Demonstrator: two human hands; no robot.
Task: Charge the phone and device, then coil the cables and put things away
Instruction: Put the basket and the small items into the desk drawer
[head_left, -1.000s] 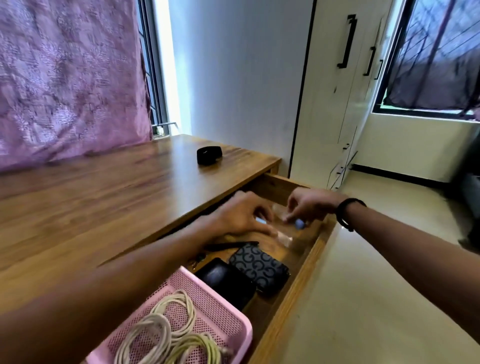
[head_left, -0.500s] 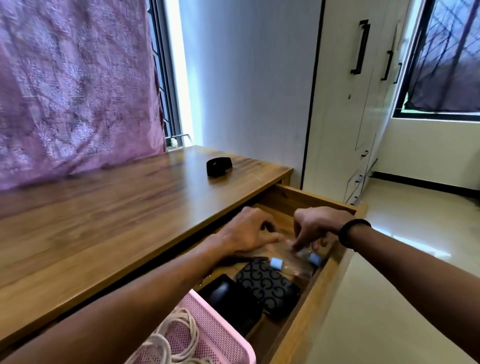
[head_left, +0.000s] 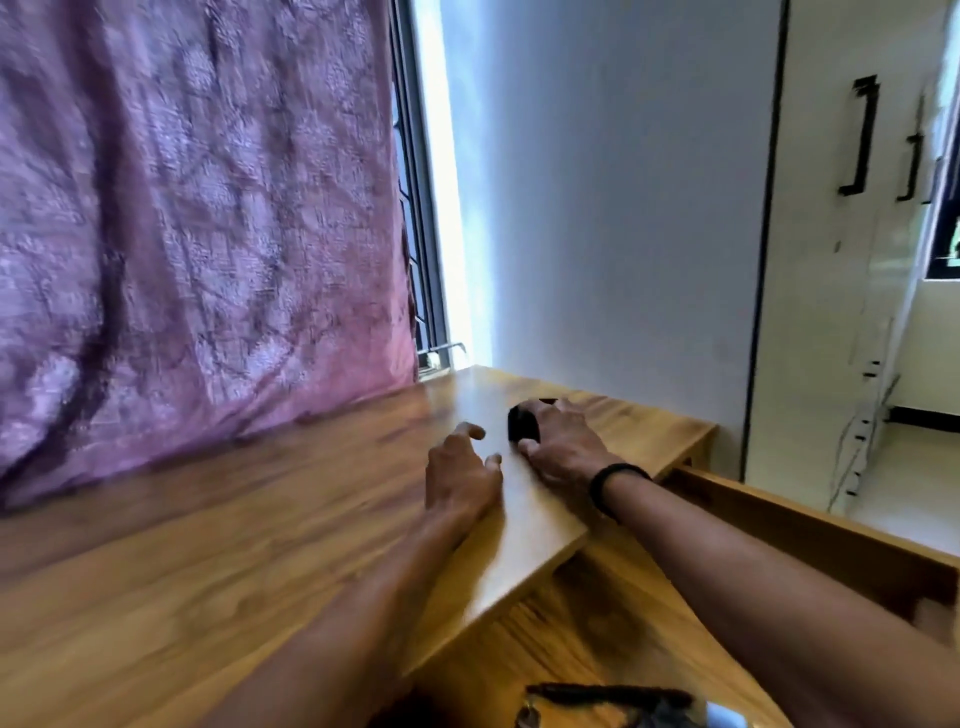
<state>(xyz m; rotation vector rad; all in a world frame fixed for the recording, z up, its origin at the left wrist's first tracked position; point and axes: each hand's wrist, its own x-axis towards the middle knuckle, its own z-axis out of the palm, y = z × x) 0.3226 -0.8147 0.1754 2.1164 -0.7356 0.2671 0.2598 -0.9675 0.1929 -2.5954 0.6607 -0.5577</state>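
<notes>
A small black device (head_left: 522, 423) sits on the wooden desk top (head_left: 234, 545) near its far right corner. My right hand (head_left: 563, 441), with a black band on the wrist, lies over the device with fingers curled around it. My left hand (head_left: 460, 475) hovers just to the left of it, fingers apart and holding nothing. The open drawer (head_left: 810, 535) juts out below the desk edge on the right; a dark item (head_left: 608, 699) shows at its bottom edge. The phone and cables are out of view.
A purple curtain (head_left: 197, 218) hangs behind the desk on the left, next to a window frame (head_left: 421, 260). A white wall and a wardrobe with black handles (head_left: 857, 135) stand at the right. Pale floor (head_left: 914, 478) lies beyond the drawer.
Both hands left the drawer and moved up onto the desk top. My right hand has closed around the black device. The view tilted up, so the pink basket and wallet dropped out of sight.
</notes>
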